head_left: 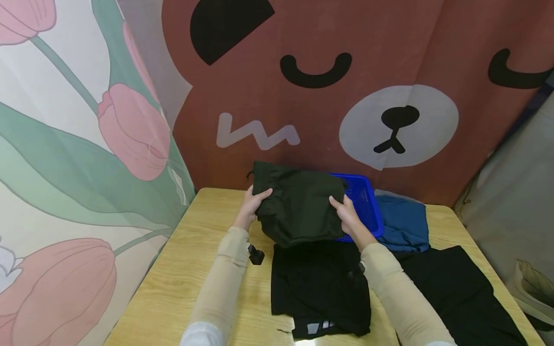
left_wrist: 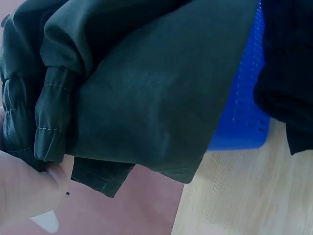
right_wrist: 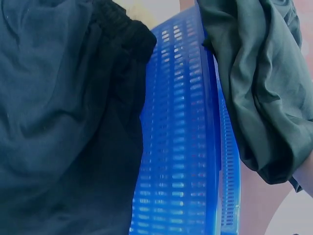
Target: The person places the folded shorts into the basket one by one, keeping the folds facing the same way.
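Both hands hold a folded pair of dark green pants point(head_left: 303, 206) up in front of the blue plastic basket point(head_left: 369, 206). My left hand point(head_left: 249, 206) pinches its left side, thumb on top. In the left wrist view, gathered, stitched elastic bunches beside the left hand point(left_wrist: 36, 188). At the opposite side, my right hand point(head_left: 348, 215) grips the cloth, also with the thumb on top. Only a sliver of the right hand point(right_wrist: 306, 174) appears in the right wrist view. The pants cover much of the basket, so its contents are mostly hidden.
A folded black garment point(head_left: 320, 283) lies on the wooden table point(head_left: 173, 288) below the pants. Right of the basket sits folded blue clothing point(head_left: 404, 223), with another black garment point(head_left: 459, 288) nearer. A printed bear curtain point(head_left: 311, 115) hangs behind the table.
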A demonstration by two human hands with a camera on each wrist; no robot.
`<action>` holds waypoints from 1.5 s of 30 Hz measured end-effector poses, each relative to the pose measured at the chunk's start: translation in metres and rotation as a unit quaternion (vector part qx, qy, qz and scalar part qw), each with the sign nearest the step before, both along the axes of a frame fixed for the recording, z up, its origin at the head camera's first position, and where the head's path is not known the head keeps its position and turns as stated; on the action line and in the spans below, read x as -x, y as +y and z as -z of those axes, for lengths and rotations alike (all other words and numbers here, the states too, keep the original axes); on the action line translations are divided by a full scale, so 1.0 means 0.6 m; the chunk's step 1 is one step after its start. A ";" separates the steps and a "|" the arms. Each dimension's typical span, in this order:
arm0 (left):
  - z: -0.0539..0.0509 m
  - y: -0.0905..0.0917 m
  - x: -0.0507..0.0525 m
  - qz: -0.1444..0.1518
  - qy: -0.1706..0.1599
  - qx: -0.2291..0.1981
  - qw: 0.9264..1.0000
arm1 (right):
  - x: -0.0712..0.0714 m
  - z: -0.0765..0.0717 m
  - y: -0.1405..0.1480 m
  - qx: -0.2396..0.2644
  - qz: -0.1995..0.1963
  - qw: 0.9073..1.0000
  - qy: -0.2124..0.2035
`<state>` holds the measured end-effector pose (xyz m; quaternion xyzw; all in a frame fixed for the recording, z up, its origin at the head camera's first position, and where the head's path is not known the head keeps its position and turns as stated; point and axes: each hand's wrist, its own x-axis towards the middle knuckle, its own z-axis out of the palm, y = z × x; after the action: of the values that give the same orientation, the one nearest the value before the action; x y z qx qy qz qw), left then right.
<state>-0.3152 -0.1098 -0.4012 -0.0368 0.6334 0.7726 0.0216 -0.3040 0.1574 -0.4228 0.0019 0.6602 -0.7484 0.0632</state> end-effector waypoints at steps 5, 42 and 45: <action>0.001 0.012 0.012 0.003 -0.004 -0.002 1.000 | 0.008 0.001 0.013 -0.013 -0.002 1.000 -0.003; 0.032 0.096 0.078 0.006 0.114 0.078 0.990 | 0.069 0.010 0.089 -0.110 0.141 0.983 0.047; 0.041 0.101 0.077 -0.006 0.145 0.095 0.985 | 0.070 0.017 0.091 -0.123 0.153 0.979 0.054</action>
<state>-0.3614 -0.0492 -0.4259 0.0695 0.7003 0.7061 -0.0787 -0.3459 0.2118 -0.4332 0.0702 0.7416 -0.6613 -0.0882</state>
